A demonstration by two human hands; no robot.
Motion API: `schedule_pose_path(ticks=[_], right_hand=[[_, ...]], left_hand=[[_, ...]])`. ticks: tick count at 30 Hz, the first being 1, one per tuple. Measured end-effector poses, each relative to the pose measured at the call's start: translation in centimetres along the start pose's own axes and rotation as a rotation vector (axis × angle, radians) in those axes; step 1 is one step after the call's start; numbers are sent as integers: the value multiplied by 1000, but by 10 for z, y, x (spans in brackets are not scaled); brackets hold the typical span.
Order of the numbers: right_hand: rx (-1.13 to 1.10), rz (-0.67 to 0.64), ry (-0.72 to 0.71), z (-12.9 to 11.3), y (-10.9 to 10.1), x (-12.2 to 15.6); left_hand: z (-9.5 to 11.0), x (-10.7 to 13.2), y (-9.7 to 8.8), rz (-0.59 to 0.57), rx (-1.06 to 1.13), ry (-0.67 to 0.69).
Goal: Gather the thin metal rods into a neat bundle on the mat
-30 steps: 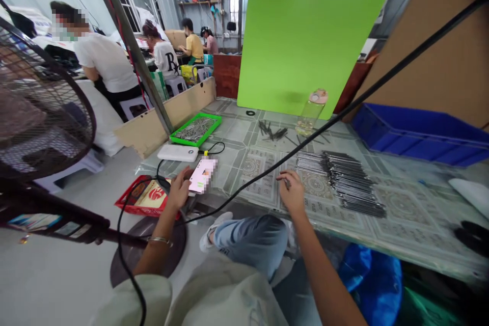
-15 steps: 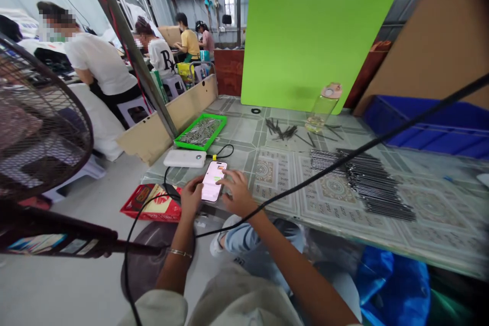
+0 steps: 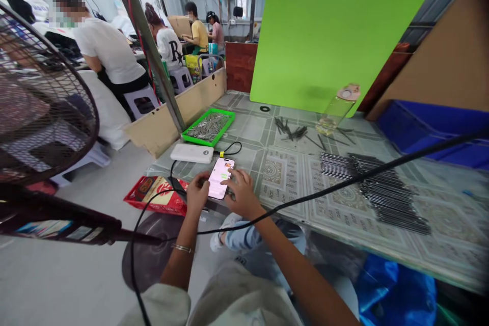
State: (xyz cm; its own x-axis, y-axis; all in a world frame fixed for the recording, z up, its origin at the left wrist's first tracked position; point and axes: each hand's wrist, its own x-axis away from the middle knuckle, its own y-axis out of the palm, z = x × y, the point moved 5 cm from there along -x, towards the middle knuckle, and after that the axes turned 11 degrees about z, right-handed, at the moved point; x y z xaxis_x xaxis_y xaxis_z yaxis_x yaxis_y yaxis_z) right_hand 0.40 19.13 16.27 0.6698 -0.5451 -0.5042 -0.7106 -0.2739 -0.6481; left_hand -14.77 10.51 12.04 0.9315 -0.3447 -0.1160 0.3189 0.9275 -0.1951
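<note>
At the near edge of the patterned table (image 3: 280, 170), the right hand (image 3: 241, 194) has moved in from the open tabletop and now sits close to the left hand (image 3: 197, 191). The two hands are together around the phone (image 3: 220, 178), its lit screen tilted toward the camera. The left hand lies along the phone's lower left edge, and the right fingers (image 3: 231, 178) curve over its lower right corner. Neither hand is near the rods now, so the phone has both hands' attention. The hands hide the phone's lower end, so I cannot tell whether it is gripped or resting on the table edge, or whether a fingertip touches the screen. The screen's content is too small to read.

Just beyond the phone lie a white power bank (image 3: 191, 153) and a thin black cable (image 3: 233, 148), whose far end I cannot follow. A red packet (image 3: 155, 194) sits left of the hands. Farther right, rows of dark metal rods (image 3: 376, 193) lie across the table, partly crossed by a thicker black cable (image 3: 305, 196). A green tray (image 3: 208, 127) of rods stands toward the far edge.
</note>
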Motion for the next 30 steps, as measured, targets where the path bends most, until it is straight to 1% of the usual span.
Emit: schedule_pose_path(ticks=[5, 9, 14, 16, 20, 25, 30], right_hand=[[-20, 4, -27, 1, -1, 0], [-41, -36, -71, -1, -1, 0], [0, -33, -22, -1, -2, 0], [-1, -41, -31, -1, -2, 0], [-10, -103, -78, -5, -2, 1], [49, -142, -47, -9, -3, -2], [103, -183, -39, -12, 0, -2]], left_hand=[[-1, -1, 1, -7, 68, -78], [1, -1, 0, -15, 69, -90], [3, -1, -1, -15, 70, -108], [4, 0, -2, -16, 43, -94], [8, 1, -2, -24, 6, -25], [6, 1, -1, -9, 151, -74], [4, 1, 0, 0, 172, -80]])
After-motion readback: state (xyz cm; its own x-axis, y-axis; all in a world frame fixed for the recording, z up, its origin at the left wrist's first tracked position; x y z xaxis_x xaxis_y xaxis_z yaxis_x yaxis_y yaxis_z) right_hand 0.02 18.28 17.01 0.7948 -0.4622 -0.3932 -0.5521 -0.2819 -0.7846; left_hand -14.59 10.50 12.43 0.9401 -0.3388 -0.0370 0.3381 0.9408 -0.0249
